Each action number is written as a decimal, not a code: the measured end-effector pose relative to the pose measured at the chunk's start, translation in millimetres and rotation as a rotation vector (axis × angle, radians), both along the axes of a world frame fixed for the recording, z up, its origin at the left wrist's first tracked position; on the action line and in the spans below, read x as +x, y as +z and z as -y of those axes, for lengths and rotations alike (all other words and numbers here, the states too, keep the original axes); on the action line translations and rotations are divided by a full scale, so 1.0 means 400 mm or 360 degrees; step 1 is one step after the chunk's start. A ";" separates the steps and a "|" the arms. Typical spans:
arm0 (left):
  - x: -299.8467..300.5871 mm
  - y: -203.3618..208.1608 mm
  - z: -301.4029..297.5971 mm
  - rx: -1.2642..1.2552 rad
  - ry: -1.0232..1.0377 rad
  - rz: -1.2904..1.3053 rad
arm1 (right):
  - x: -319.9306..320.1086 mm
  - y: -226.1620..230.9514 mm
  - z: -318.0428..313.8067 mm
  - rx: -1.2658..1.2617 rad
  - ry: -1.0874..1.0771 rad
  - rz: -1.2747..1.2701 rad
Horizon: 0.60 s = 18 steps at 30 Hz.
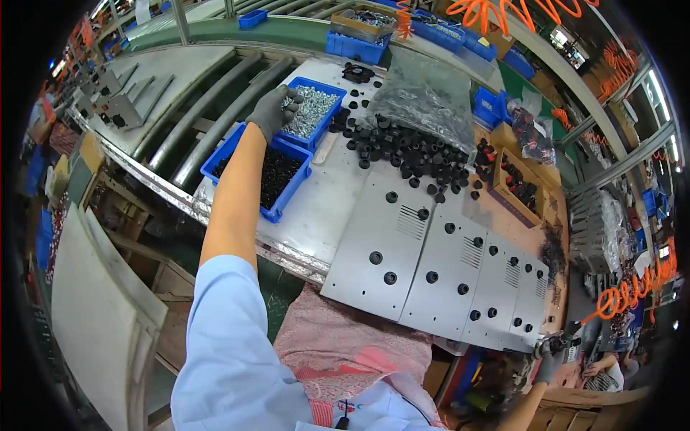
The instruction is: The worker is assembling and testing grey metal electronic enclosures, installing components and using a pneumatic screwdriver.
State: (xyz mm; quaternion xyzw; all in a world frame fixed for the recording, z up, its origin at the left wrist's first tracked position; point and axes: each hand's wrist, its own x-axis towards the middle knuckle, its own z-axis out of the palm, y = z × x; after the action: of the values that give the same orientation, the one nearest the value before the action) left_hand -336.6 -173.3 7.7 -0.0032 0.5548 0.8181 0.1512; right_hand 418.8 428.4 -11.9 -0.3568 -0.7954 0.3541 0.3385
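My left hand (272,115), in a grey glove, reaches to the near left edge of a blue tray of silver screws (313,110). Its fingers are curled; what they hold, if anything, is too small to make out. Below that forearm sits a blue tray of small black parts (279,174). My right hand (550,365), also gloved, is closed at the lower right, by the corner of the last grey metal panel. A dark thing it grips is not clear. Several grey panels (359,239) lie side by side, with round black feet (376,257) standing on them.
Loose black feet (410,147) lie heaped beyond the panels, beside a clear plastic bag (424,93). A cardboard box (519,188) of black and red parts stands at the right. Metal rollers (233,108) run at the left. An orange coiled hose (625,296) hangs near my right hand.
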 end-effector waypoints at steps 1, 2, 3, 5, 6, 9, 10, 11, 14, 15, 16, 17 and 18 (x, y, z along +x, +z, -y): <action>-0.002 -0.003 -0.002 0.0040 -0.0020 -0.0004 | -0.009 0.041 0.021 0.0052 0.0030 -0.0017; -0.007 -0.005 -0.001 0.0072 -0.0054 -0.0007 | -0.001 0.079 0.023 -0.0071 0.0045 -0.0056; -0.015 -0.010 0.008 0.0100 -0.0087 -0.0008 | -0.007 0.132 0.025 -0.0198 0.0062 -0.0096; -0.036 -0.031 0.041 0.0098 -0.0090 -0.0073 | -0.116 0.271 0.143 -0.0236 0.0041 -0.0575; -0.041 -0.037 0.043 -0.0016 -0.0108 -0.0140 | -0.115 0.325 0.157 -0.0334 0.0059 -0.0833; 0.001 -0.022 0.007 -0.0192 0.0003 -0.0314 | -0.154 0.497 0.316 -0.0331 0.0434 -0.1372; -0.021 -0.021 0.035 -0.0272 0.0048 -0.0298 | -0.203 0.535 0.382 -0.0150 0.0600 -0.1354; -0.004 -0.015 0.023 -0.0153 0.0149 -0.0377 | -0.297 0.544 0.475 0.0432 0.0208 -0.1646; -0.005 -0.021 0.041 0.0320 0.0161 -0.0178 | -0.376 0.569 0.625 -0.0020 0.0976 -0.1882; -0.052 -0.054 0.086 0.0518 0.0004 -0.0243 | -0.387 0.557 0.640 -0.0341 0.1549 -0.2032; -0.075 -0.070 0.099 0.0607 -0.0025 -0.0250 | -0.396 0.537 0.650 -0.0627 0.1694 -0.1933; -0.059 -0.075 0.056 0.0435 0.0013 -0.0363 | -0.408 0.511 0.659 -0.0823 0.1726 -0.1794; -0.041 -0.081 0.010 0.0267 0.0054 -0.0481 | -0.416 0.485 0.667 -0.1018 0.1735 -0.1655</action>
State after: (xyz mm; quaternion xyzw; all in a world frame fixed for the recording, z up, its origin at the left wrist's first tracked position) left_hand -353.1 -177.4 -24.6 0.1232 0.5009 0.8551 0.0518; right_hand 252.4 161.6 182.3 0.2107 -0.4591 0.7990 0.3263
